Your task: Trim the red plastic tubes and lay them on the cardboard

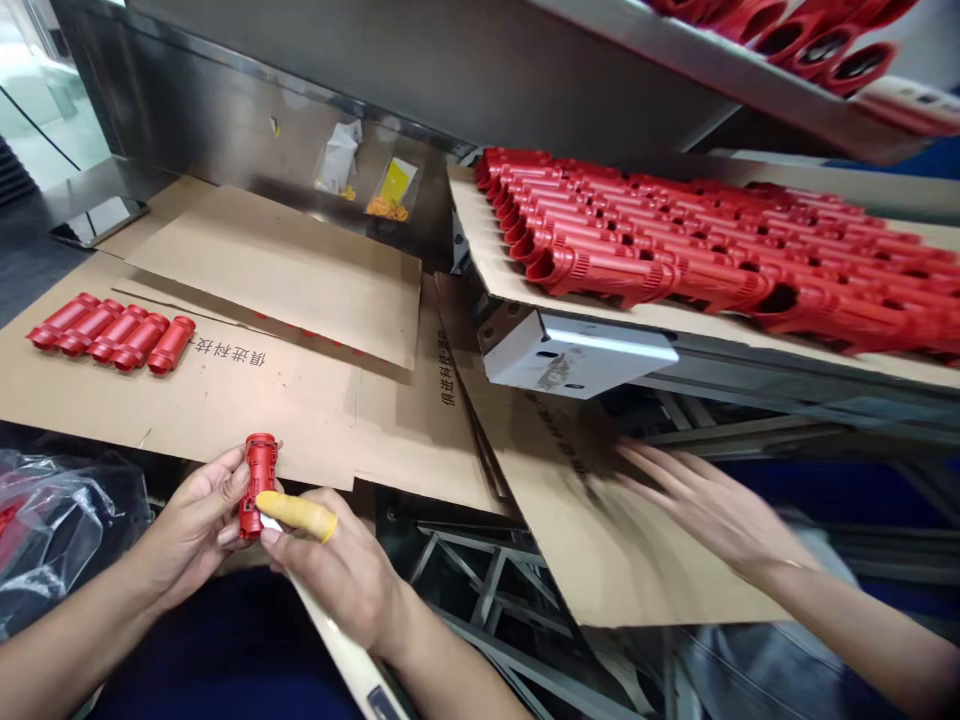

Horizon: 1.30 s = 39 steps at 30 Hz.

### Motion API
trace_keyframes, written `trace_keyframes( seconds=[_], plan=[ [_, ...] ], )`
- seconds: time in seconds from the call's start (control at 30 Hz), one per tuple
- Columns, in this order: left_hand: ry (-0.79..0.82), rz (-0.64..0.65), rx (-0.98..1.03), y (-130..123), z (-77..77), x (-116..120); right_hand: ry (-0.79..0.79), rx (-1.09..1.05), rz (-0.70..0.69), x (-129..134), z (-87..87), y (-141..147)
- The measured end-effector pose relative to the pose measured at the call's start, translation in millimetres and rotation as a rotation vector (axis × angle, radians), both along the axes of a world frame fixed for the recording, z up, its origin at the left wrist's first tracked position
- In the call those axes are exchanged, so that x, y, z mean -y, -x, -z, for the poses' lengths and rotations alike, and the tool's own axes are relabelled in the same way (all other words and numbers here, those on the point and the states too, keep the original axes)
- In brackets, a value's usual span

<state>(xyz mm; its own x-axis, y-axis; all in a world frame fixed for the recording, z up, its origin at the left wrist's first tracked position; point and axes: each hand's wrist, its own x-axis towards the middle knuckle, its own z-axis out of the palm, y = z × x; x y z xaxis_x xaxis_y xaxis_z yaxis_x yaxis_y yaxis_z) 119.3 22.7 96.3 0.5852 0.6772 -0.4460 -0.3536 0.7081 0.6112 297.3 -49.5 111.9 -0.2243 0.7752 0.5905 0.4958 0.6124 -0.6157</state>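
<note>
Between the fingers of my left hand [202, 510] a red ribbed plastic tube [259, 480] stands nearly upright over the near edge of the cardboard. My right hand [337, 560], with a yellow finger cot on its index finger, is closed around a long, slim cream-coloured tool [334, 640]. That index finger rests against the tube's lower side, and a white bit of the tool's end shows just below it. The exact kind of tool cannot be made out. A short row of several similar red tubes [124, 335] lies on the cardboard to the left.
Cardboard sheets [300, 400] cover the bench. Many red plastic housings [600, 270] fill a raised tray at right, with more on a shelf [787, 80] above. A co-worker's blurred hand [705, 500] reaches in from the right. A phone-like slab [101, 220] and small bags [394, 190] lie behind.
</note>
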Motion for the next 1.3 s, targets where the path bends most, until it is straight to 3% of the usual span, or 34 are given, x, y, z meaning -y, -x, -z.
trace_keyframes(
  seconds=[0.17, 0.23, 0.3, 0.4, 0.5, 0.7, 1.1, 1.3],
  plan=[
    [-0.068, -0.011, 0.023, 2, -1.6, -1, 0.635, -1.072, -0.026, 1, 22.4, 10],
    [-0.073, 0.0, 0.01, 4, -0.1, 0, 0.709, -1.26, -0.064, 1, 25.8, 9],
    [-0.092, -0.005, -0.007, 4, 1.6, 1, 0.575, -1.135, 0.011, 3, 24.3, 5],
    [-0.168, -0.077, -0.061, 3, 2.3, 2, 0.24, -0.574, 0.219, 9, 16.9, 0],
    [-0.299, -0.164, -0.112, 1, 1.9, 3, 0.063, -0.284, 0.217, 13, 11.0, 1],
    [-0.485, -0.193, -0.129, 6, 7.0, 6, -0.027, -0.243, 0.169, 13, 13.0, 7],
    [-0.574, -0.166, -0.185, 8, 10.8, 5, -0.027, -0.222, 0.209, 13, 14.1, 7],
    [-0.599, -0.204, -0.237, 8, 13.1, 9, 0.055, -0.303, 0.242, 15, 17.6, 11]
  ],
)
